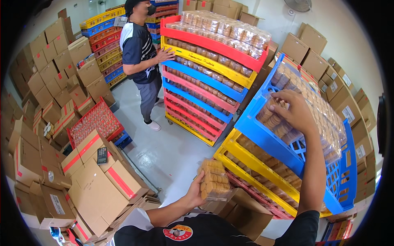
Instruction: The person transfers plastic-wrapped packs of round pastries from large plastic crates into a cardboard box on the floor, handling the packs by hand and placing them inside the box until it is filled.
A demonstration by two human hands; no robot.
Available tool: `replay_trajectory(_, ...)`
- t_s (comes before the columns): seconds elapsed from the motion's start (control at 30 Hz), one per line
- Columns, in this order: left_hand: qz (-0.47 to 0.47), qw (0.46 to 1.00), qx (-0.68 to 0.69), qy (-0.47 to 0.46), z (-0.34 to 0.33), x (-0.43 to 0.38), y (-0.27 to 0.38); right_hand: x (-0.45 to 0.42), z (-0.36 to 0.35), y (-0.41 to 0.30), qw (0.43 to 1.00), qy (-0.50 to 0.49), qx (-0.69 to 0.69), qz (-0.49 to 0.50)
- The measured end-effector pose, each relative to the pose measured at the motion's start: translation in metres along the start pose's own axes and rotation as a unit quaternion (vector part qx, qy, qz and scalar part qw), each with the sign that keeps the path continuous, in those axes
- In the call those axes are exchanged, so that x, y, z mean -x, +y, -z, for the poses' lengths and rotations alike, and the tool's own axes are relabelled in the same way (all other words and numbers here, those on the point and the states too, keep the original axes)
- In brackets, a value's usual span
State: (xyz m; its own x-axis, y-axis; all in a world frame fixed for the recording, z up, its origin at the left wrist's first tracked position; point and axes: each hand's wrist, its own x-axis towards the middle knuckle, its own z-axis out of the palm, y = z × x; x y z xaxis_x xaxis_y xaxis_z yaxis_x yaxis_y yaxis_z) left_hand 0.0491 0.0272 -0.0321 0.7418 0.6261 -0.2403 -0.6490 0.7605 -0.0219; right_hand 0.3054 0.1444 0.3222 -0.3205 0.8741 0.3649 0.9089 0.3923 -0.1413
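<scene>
My left hand grips clear plastic packs of round biscuits low in front of me. An open cardboard box sits just below and right of them. Over the blue plastic crate, my right hand is bent with thumb and fingertips at a biscuit pack near the crate's left side. Whether these fingers grip that pack is not clear. More wrapped biscuit packs fill much of the crate, whose lattice bottom shows at the near end.
Yellow crates sit under the blue one. Beyond stands a tall crate stack on a wheeled base, with a person touching it. Cardboard boxes bearing a calculator stand at left, near a red crate. Boxes line the right wall.
</scene>
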Motion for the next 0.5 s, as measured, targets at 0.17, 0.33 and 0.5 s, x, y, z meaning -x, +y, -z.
replay_trajectory(0.17,-0.005,1.0,-0.002,-0.008,-0.0016,0.0002,0.0007,0.0001,-0.0003,-0.0016,1.0,0.003,-0.001,0.0)
replay_trajectory(0.33,-0.008,1.0,-0.008,0.001,-0.0028,0.0001,0.0011,-0.0001,0.0018,-0.0042,1.0,-0.001,0.007,0.002)
replay_trajectory(0.5,-0.009,1.0,-0.013,0.003,-0.0085,0.0015,0.0009,0.0005,-0.0003,0.0,1.0,0.005,0.002,0.01)
